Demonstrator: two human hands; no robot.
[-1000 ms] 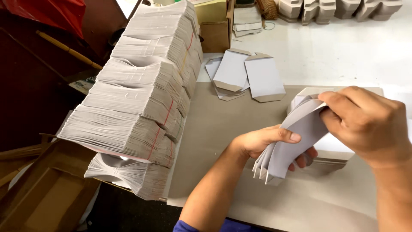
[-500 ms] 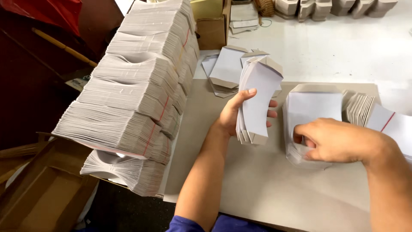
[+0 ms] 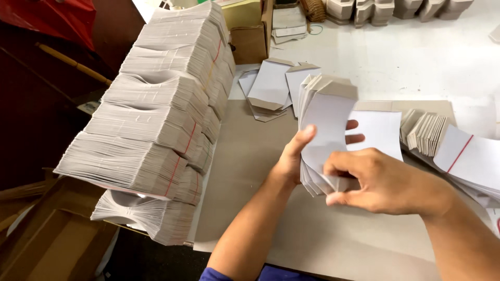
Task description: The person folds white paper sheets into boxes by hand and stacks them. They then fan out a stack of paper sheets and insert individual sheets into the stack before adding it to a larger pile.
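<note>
Over the grey surface [image 3: 250, 171], the left hand [image 3: 291, 161] grips a stack of white paper cutouts [image 3: 325, 125] upright, right hand [image 3: 377, 179] pinching its lower edge, tall bundled piles [image 3: 156, 119] just left

A small stack of flat paper blanks [image 3: 325, 125], white-faced with grey-brown backs and curved cut edges, stands nearly upright above the middle of the tabletop. Its upper ends fan slightly apart, showing folded grey flaps at the top. The lower end is pinched together, and the white face turns toward the near side.
</note>
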